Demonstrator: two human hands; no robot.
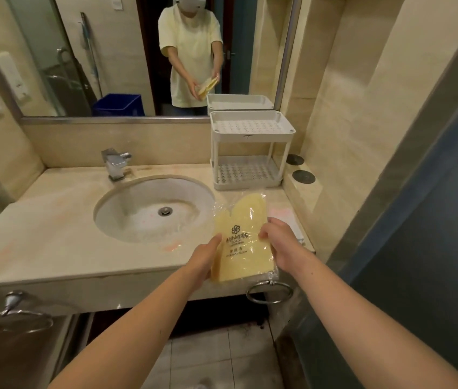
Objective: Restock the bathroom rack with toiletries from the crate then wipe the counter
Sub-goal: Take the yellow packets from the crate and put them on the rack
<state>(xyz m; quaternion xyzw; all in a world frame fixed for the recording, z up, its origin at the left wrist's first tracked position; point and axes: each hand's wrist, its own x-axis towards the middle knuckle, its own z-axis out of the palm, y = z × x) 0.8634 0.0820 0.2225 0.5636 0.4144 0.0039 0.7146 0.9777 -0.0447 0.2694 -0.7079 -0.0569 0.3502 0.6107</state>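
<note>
Both the left hand [204,261] and the right hand [281,245] pinch opposite edges of the wrapped yellow cloth packet [241,242], holding it flat, label up, over the table [54,234] front beside the sink [126,203], probably steadying the floppy thing for the rack [253,133] behind.

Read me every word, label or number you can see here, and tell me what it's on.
"CLOTH": ends the bottom printed line on the yellow cloth packet; the rest of that line is blurred.
Chinese characters under the packet's logo: too blurred to read.
Small Latin line beneath them: too small to read.
Dark mark on the white rack rim: not legible.
</note>
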